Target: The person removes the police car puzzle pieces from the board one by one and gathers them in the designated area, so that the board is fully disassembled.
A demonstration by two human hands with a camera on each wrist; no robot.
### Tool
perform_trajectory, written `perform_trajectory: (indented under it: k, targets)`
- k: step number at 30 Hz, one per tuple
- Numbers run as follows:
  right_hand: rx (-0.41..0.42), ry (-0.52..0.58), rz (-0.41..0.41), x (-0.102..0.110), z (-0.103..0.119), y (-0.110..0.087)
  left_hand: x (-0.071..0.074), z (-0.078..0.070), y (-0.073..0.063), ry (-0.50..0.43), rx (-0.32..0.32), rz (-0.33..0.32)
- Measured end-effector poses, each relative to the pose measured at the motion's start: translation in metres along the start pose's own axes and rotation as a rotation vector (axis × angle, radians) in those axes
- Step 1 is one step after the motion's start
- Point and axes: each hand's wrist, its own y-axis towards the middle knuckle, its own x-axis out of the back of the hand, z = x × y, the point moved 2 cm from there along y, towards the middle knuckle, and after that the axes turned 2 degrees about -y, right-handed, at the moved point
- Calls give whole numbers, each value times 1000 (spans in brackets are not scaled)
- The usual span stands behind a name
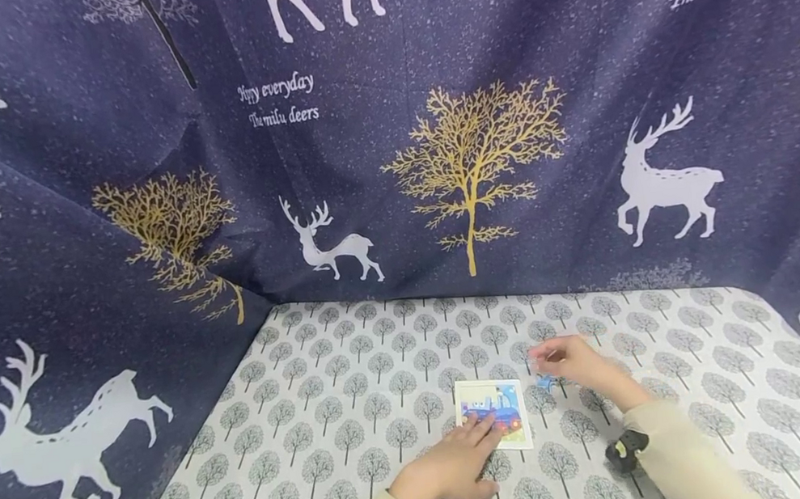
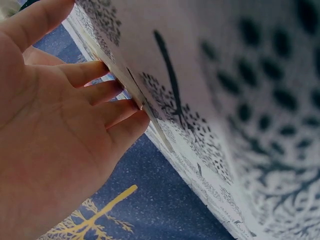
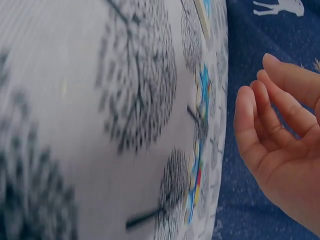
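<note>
A small square picture board (image 1: 507, 398) with a pale frame and a blue cartoon vehicle lies on the cloth. My left hand (image 1: 459, 463) rests on its near left part, fingers extended. In the left wrist view those fingertips touch the thin board (image 2: 161, 134) from its picture side. To the right of the board, my right hand (image 1: 576, 363) hovers above the cloth with fingers loosely bent, and nothing shows between them. Beneath it lies a small blue piece (image 1: 546, 383). The right wrist view shows two flat colourful pieces, one blue-edged (image 3: 204, 90) and one with red and yellow (image 3: 196, 185).
White cloth (image 1: 366, 481) printed with grey trees covers the table. Dark blue fabric (image 1: 391, 169) with deer and gold trees hangs behind and along the left side. A dark strap-like object (image 1: 626, 451) sits at the right sleeve.
</note>
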Motion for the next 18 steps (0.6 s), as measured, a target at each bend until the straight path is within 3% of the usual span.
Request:
perform_trajectory:
  k: [5, 12, 18]
  targets:
    - [22, -42, 73, -13, 4, 8, 1, -1, -1, -2, -1, 4]
    - [143, -29, 144, -28, 12, 14, 2, -2, 0, 27, -9, -6]
    - [117, -16, 199, -40, 12, 16, -1, 0, 0, 44, -2, -2]
